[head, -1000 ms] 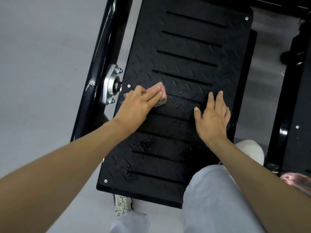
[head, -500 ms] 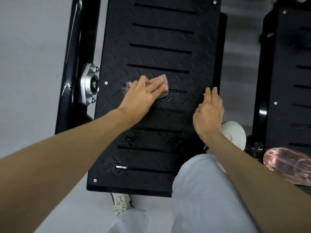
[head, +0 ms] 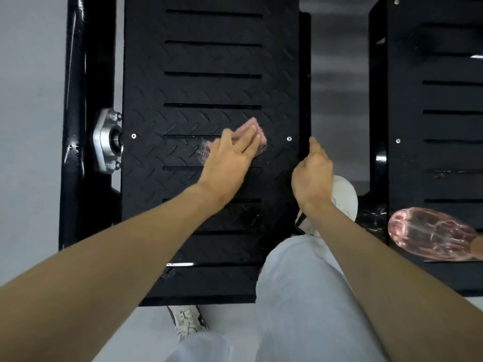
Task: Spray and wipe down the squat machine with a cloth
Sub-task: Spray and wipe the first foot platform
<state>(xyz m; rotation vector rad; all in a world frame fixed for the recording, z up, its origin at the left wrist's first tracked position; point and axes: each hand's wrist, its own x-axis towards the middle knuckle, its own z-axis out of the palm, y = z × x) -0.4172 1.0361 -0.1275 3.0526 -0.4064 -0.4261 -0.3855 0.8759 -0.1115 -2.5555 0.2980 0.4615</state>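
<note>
Two things have changed in the last second. The left grip (head: 230,158) has swept the pink cloth (head: 257,128) from the nine o'clock side of the footplate (head: 209,61) across towards three o'clock. The right grip (head: 313,173) has come up off the plate to its three o'clock edge. By my reckoning that is one stroke across the middle band nearly done.

The left grip is flat, fingers straight and spread, pressing down on the cloth rather than curling round it. The cloth lies under its fingertips and pokes out at the grip's one o'clock. The right grip has its fingers bent at the plate's edge, and I cannot tell whether it hooks on. Wet patches (head: 248,212) glisten at six o'clock of the cloth and look unwiped. What looks like the spray bottle (head: 431,233) lies out at four o'clock.
</note>
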